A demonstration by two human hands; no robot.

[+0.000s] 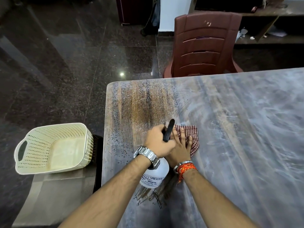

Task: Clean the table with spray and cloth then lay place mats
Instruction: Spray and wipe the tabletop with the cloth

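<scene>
One white spray bottle (pixel 154 176) in left hand (pixel 158 140); right hand (pixel 180 145) presses cloth (pixel 192 134).

steel watch (pixel 146 156), metal bangle (pixel 182 163) — red-orange thread (pixel 186 168)

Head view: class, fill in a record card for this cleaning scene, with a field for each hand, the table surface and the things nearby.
left hand: grips the black trigger handle of the spray bottle
right hand: pressed flat on the checked cloth
table: speckled with droplets at its left end, smeared streaks to the right
basket: cream, perforated, beside the table's left edge
chair: maroon plastic, at the far edge
</scene>
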